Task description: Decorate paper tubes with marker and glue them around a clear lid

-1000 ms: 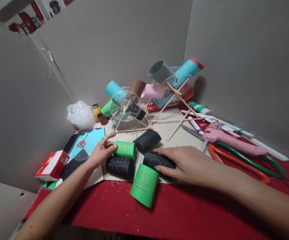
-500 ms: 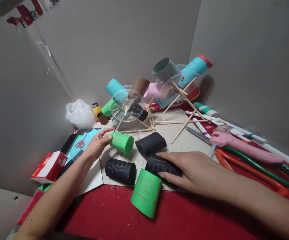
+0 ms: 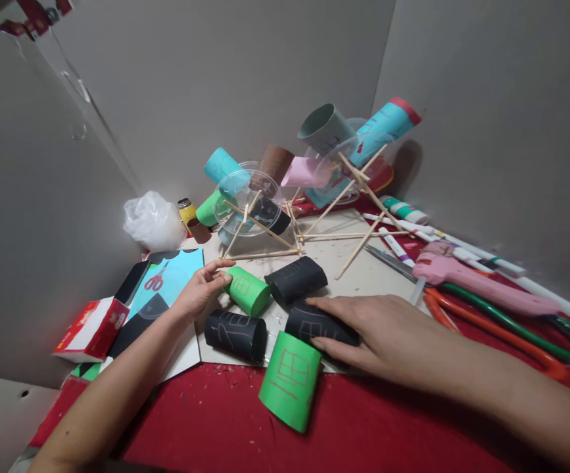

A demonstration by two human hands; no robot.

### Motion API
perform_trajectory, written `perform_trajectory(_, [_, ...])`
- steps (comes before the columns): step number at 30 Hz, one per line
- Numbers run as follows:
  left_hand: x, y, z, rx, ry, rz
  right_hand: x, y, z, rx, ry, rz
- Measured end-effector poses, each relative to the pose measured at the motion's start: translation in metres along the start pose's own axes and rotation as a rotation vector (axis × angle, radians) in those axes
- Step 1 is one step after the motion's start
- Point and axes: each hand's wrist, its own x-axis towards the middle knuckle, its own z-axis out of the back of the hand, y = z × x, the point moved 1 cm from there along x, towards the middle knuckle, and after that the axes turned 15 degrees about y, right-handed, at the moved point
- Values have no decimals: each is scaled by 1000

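My left hand (image 3: 200, 289) pinches the near end of a small green paper tube (image 3: 248, 290) between thumb and fingers; a window shape is drawn on it. My right hand (image 3: 380, 328) is closed over a black paper tube (image 3: 309, 322), thumb in front and fingers on top. Another black tube (image 3: 235, 335) lies at the left, and a third black roll (image 3: 297, 279) sits behind. In front rests a larger green tube (image 3: 290, 381) with a red window drawing. The tubes are grouped closely around a clear plastic piece, mostly hidden between them.
Behind stand two stick-framed wheels, the smaller wheel (image 3: 249, 199) and the larger wheel (image 3: 348, 157), carrying coloured paper tubes. A pink glue gun (image 3: 486, 282), scissors (image 3: 506, 338) and markers lie right. Scissors on blue paper (image 3: 181, 289), a red box (image 3: 90, 328) and a plastic bag (image 3: 152, 220) are left.
My left hand has moved slightly right and down with the green tube, which is now tilted and closer to the black tubes. My right hand keeps its hold; the view has shifted a little.
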Motion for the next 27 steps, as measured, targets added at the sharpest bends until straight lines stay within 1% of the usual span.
perform_trajectory(4, [-4, -3, -2, 34, -42, -2, 0, 2, 2, -8, 12, -17])
perform_trajectory(7, [-9, -6, 1, 51, -89, 4, -1, 3, 2, -13, 16, -26])
perform_trajectory(13, [-33, -6, 10, 95, -169, 46, -2, 2, 2, -21, -8, -19])
perform_trajectory(17, [-45, -6, 5, 155, -184, 25, 0, 3, 2, -17, -4, -14])
perform_trajectory(20, [-45, -8, -2, 191, -153, -20, 0, 4, 3, -26, -6, -14])
perform_trajectory(22, [-42, -9, -5, 185, -132, -40, -1, 5, 5, -33, -14, -10])
perform_trajectory(27, [-30, -4, -9, 146, -125, -60, -2, 8, 8, -33, -32, 4])
